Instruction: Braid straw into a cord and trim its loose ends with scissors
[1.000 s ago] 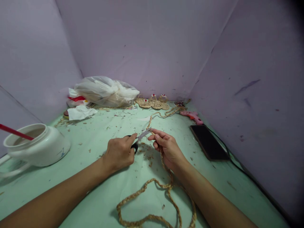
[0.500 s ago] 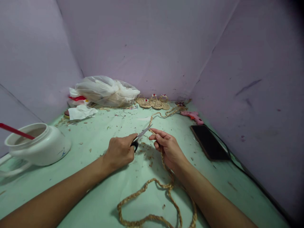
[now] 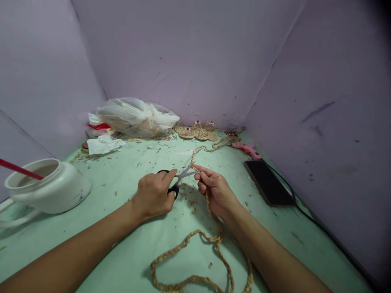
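Note:
My left hand (image 3: pixel 155 191) is closed on a pair of black-handled scissors (image 3: pixel 183 175), whose blades are spread apart. Between the blade tips and the fingers of my right hand (image 3: pixel 215 187) runs a braided straw cord (image 3: pixel 193 156). That hand pinches the cord close to the blades. From there the braid drops below my palm and lies in loose loops on the table in front of me. Its other stretch winds away toward the back right. The exact spot where blades and cord meet is small and partly hidden by my fingertips.
Left stands a white pot (image 3: pixel 70 189) with a red stick in it. At the back lie a plastic bag (image 3: pixel 137 118), crumpled tissue (image 3: pixel 104 144) and several woven round pieces (image 3: pixel 200 133). A pink glue gun (image 3: pixel 249 150), a phone (image 3: pixel 269 183) and a black cable are right.
The scissors have opened, with their blades now spread around the cord near my right fingertips. My right hand has stayed almost still.

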The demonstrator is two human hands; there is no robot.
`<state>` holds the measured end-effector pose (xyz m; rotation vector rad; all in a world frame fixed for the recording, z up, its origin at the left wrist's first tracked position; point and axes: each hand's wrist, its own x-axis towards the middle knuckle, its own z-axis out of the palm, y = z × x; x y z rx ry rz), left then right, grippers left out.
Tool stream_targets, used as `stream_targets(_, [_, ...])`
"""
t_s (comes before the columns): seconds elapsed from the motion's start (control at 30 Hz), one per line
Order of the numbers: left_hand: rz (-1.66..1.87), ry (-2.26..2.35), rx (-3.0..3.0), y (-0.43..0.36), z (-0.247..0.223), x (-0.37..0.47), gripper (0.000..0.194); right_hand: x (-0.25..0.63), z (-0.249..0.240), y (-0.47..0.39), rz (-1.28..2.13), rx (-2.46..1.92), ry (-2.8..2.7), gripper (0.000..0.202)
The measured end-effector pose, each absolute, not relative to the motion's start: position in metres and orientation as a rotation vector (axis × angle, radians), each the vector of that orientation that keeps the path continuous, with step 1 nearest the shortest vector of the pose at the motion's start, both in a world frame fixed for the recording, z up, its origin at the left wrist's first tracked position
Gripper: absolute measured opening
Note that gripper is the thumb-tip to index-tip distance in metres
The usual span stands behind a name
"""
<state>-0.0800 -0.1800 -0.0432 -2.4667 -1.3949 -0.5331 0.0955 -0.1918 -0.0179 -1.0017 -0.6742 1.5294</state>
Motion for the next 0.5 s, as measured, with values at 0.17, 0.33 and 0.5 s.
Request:
stream_targets(0.17, [-0.573,-1.39,-2.464,-0.1774,-0.0481,-0.0813,0.049,0.0951,-0.0191,-0.1926,1.527,-0.987,-0.712,0.025])
stream_targets(0.33, [-0.609,-1.416,-2.514,-0.175,-0.0476,-0.0827,0.047,0.0949,-0.0198,-0.1924,1.515,-1.004,-0.687,0.025])
stream_targets(0.5, [-0.761,-1.563,-2.566,-0.176,-0.041,-0.0833,0.041,0.0959,-0.019,-0.1922,1.513,-0.996,-0.705,0.026])
